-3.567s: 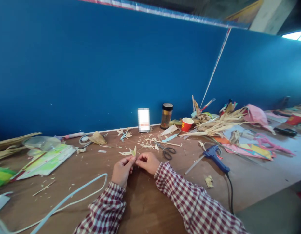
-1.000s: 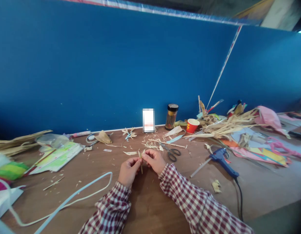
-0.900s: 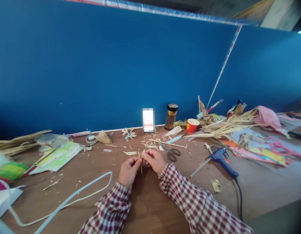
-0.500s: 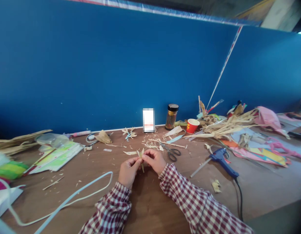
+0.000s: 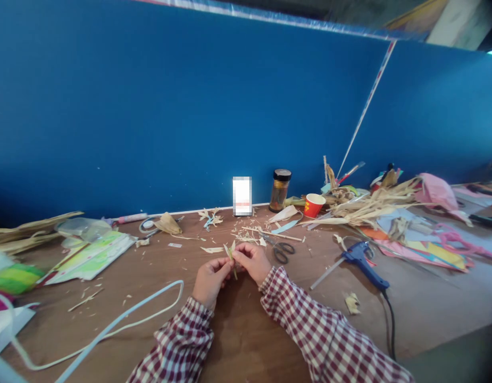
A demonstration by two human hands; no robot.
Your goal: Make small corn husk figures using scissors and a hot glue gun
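Observation:
Both my hands meet over the middle of the brown table, fingertips pinched together. Between them is a small piece of pale corn husk [image 5: 231, 250], with thin pointed ends sticking up above and down below the fingers. My left hand [image 5: 210, 278] grips it from the left, my right hand [image 5: 252, 260] from the right; the fingers hide most of it. Just behind the hands lies a loose husk strip [image 5: 212, 250]. Dark-handled scissors [image 5: 283, 251] rest right of my right hand, and husk scraps [image 5: 246, 234] are scattered beyond.
A blue glue gun [image 5: 365, 263] with its cord lies to the right. Behind stand a phone-like bright screen [image 5: 242, 196], a lidded jar [image 5: 280, 191] and a red paper cup [image 5: 314, 205]. Dried husks [image 5: 383, 205] are heaped at right. A white cable [image 5: 138, 306] loops at left.
The two hands stay pinched on the husk piece, which has tilted slightly between the fingers. The whole view has shifted a little; nothing else has visibly moved.

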